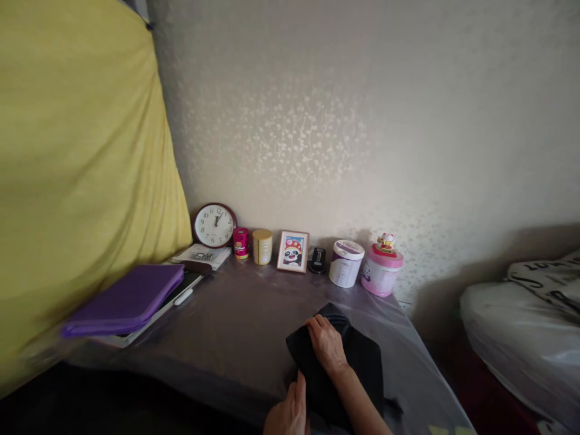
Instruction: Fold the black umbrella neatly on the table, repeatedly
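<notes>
2 hands work black fabric (366, 362) by the worktop's (226, 320) near right corner: right hand (327, 343) over it, fingers bent, left hand (289, 409) at its left side. Whether either grip is clamped, I cannot tell. Tugging could slide it over the near edge, the cover looking slick; a wide flick might topple the far-right cat figurine (386, 243).

Black fabric (366, 368), purple folder (129, 299), yellow drape (81, 169), pink-and-white tub (382, 279), beige wall (290, 136) with pale leafy pattern
</notes>
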`<state>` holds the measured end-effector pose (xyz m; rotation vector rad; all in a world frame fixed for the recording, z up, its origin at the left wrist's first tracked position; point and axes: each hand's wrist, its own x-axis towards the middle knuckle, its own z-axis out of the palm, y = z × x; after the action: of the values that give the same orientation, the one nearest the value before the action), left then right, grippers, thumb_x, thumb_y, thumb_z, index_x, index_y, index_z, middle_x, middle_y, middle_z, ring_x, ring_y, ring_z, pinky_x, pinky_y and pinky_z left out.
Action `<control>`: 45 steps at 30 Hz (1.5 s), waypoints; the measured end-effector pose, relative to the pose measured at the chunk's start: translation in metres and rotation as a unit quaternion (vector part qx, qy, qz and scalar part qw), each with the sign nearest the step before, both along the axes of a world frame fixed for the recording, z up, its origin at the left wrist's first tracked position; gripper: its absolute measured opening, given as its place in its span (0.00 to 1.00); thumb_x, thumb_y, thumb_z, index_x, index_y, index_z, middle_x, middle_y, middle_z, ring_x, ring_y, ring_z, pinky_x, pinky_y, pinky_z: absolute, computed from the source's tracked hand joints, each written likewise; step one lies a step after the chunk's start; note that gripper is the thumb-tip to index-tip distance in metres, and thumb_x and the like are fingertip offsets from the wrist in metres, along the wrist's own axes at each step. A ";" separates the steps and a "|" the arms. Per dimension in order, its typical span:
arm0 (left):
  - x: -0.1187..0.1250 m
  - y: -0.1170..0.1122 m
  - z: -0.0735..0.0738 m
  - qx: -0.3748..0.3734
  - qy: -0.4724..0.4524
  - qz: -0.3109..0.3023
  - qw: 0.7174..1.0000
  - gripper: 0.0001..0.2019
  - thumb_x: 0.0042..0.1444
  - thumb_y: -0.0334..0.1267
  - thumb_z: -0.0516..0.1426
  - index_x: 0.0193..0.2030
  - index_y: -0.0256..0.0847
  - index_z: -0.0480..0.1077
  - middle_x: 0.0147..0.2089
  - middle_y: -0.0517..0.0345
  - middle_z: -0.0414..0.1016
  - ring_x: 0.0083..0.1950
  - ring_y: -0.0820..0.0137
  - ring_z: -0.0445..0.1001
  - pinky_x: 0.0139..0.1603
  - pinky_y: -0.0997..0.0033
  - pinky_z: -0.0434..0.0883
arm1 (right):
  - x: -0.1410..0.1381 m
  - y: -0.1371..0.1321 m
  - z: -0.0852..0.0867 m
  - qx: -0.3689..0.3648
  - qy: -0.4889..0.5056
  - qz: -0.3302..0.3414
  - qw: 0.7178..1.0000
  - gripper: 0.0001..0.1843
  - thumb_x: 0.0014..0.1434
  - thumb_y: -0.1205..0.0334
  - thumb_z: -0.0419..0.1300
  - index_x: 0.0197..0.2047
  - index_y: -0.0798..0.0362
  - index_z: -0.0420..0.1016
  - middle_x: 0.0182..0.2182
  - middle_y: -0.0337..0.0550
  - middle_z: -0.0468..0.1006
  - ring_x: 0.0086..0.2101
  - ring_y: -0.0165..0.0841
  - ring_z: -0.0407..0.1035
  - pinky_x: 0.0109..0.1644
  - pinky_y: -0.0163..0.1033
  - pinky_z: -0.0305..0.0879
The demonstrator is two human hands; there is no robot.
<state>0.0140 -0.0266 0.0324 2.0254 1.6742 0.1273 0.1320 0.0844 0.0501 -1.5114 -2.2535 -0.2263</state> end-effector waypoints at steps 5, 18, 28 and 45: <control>-0.007 -0.005 0.015 0.027 -0.008 0.017 0.999 0.38 0.51 0.34 0.50 0.66 0.37 0.34 0.59 0.44 0.62 0.50 0.63 0.71 0.49 0.69 0.67 | 0.001 0.001 -0.001 -0.005 0.006 0.006 1.000 0.10 0.62 0.67 0.48 0.37 0.49 0.70 0.33 0.39 0.72 0.36 0.30 0.67 0.39 0.31 0.61; -0.002 0.007 0.003 -0.005 0.024 -0.060 0.998 0.40 0.53 0.32 0.50 0.64 0.45 0.25 0.41 0.51 0.76 0.40 0.63 0.75 0.40 0.67 0.69 | 0.000 0.001 -0.005 0.013 0.040 0.010 0.999 0.11 0.62 0.65 0.47 0.40 0.48 0.70 0.32 0.39 0.75 0.35 0.30 0.68 0.37 0.32 0.63; 0.004 0.005 0.004 -0.021 0.064 -0.031 0.997 0.36 0.53 0.29 0.48 0.65 0.40 0.32 0.42 0.46 0.76 0.42 0.62 0.75 0.41 0.68 0.69 | 0.015 -0.048 -0.001 -0.005 0.107 0.158 0.982 0.13 0.62 0.66 0.47 0.42 0.49 0.71 0.41 0.40 0.76 0.48 0.31 0.65 0.57 0.41 0.56; 0.007 0.007 0.009 -0.059 0.058 -0.011 0.997 0.39 0.53 0.29 0.48 0.64 0.41 0.24 0.40 0.49 0.77 0.38 0.64 0.76 0.37 0.69 0.68 | 0.052 0.032 -0.005 -0.016 0.037 0.076 0.996 0.15 0.63 0.62 0.47 0.42 0.48 0.74 0.44 0.40 0.76 0.52 0.33 0.62 0.59 0.47 0.50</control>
<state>0.0209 -0.0200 0.0414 1.9952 1.6856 -0.0962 0.1837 0.1162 0.0447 -1.3327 -2.3093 -0.0885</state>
